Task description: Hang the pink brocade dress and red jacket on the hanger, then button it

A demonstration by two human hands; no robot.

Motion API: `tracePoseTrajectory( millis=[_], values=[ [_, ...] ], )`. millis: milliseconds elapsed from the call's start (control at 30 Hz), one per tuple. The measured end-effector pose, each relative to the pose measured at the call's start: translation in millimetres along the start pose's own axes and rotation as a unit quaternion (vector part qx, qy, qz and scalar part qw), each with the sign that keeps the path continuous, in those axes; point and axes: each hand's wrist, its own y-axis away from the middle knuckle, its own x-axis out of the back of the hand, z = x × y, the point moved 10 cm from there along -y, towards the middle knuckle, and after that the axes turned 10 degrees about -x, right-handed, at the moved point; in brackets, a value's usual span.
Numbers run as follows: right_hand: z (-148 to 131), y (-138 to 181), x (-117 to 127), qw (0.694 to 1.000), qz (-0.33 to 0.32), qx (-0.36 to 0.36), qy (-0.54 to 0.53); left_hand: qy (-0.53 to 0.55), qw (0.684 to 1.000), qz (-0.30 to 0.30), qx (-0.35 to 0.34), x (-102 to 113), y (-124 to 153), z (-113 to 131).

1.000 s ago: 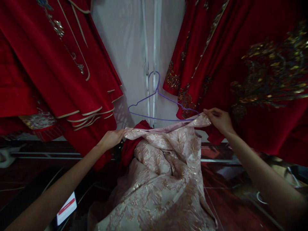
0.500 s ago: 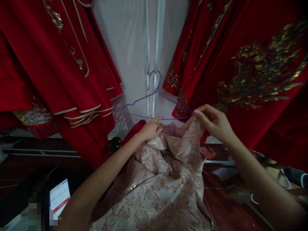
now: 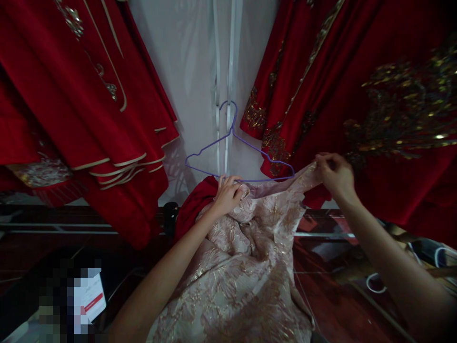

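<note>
A pale pink and gold brocade dress [image 3: 246, 281] hangs down in front of me. My right hand [image 3: 336, 176] pinches one shoulder of it and stretches that side outward, past the hanger's right end. At the other side of the neckline, my left hand [image 3: 229, 193] is closed on bunched dress fabric, its fingertips against the lower bar of a purple hanger [image 3: 259, 148]. The hanger's right end lies by the dress opening, where the pinkish lining shows. Some of the bar is hidden behind my left fingers. Red cloth [image 3: 194, 205] lies beside my left hand.
Red garments with cream piping [image 3: 89, 95] hang on the left, and red garments with gold embroidery [image 3: 278, 95] on the right. Between them stands a pale wall with metal uprights [image 3: 225, 57]. A lit phone [image 3: 94, 297] is at lower left, and a metal rail [image 3: 64, 232] runs low.
My right hand has moved right, away from the hanger's end, drawing the dress shoulder outward and widening the neckline. My left hand has shifted slightly right.
</note>
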Motion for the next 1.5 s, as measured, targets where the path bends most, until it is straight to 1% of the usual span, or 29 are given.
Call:
tracePoseTrajectory(
  millis=[100,200,333,467,533,667,700,767,833,900,967,1000,1033,1100,1167,1200,1267,1333,1400,1500],
  values=[
    [0,1,1,1.000,0.005,-0.003,0.002,0.003,1.000,0.001,-0.004,2,2,1],
    [-15,4,-5,1.000,-0.020,0.020,0.008,0.015,1.000,-0.010,-0.004,1,3,2],
    [-54,9,-25,0.995,-0.067,0.052,0.045,0.051,0.998,-0.029,-0.001,-5,-2,2],
    [-97,16,-59,0.986,-0.104,0.091,0.095,0.114,0.992,-0.046,0.015,-13,-11,4],
    [-108,21,-72,0.986,-0.096,0.099,0.095,0.149,0.986,-0.057,0.037,-18,-16,3],
    [-109,36,-79,0.988,-0.012,0.094,0.122,0.178,0.980,-0.063,0.062,-21,-21,0],
    [-107,40,-82,0.987,-0.003,0.095,0.133,0.174,0.981,-0.055,0.066,-21,-21,-3],
    [-100,45,-92,0.985,-0.015,0.092,0.142,0.163,0.983,-0.037,0.073,-17,-21,-11],
    [-94,47,-102,0.986,-0.048,0.085,0.134,0.152,0.986,-0.022,0.068,-11,-22,-20],
    [-90,43,-104,0.988,-0.058,0.080,0.118,0.128,0.991,-0.017,0.043,3,-23,-26],
    [-89,37,-102,0.990,-0.065,0.081,0.094,0.062,0.998,-0.014,0.011,28,-21,-35],
    [-89,34,-99,0.991,-0.069,0.082,0.081,0.011,1.000,-0.016,-0.002,42,-18,-42],
    [-90,31,-97,0.991,-0.074,0.082,0.069,-0.047,0.999,-0.020,-0.010,57,-13,-51],
    [-93,26,-92,0.991,-0.083,0.085,0.053,-0.140,0.990,-0.024,0.005,87,2,-77],
    [-95,21,-86,0.992,-0.079,0.086,0.051,-0.201,0.978,-0.055,0.022,105,22,-105],
    [-96,19,-84,0.992,-0.076,0.087,0.052,-0.223,0.972,-0.073,0.035,110,33,-119],
    [-97,16,-81,0.992,-0.070,0.087,0.053,-0.245,0.962,-0.105,0.058,114,53,-142],
    [-97,14,-80,0.992,-0.069,0.087,0.053,-0.250,0.958,-0.120,0.081,114,69,-156],
    [-95,11,-80,0.992,-0.068,0.088,0.053,-0.244,0.957,-0.121,0.099,111,78,-162],
    [-94,9,-81,0.993,-0.065,0.089,0.051,-0.233,0.960,-0.106,0.112,110,81,-161]
  ],
)
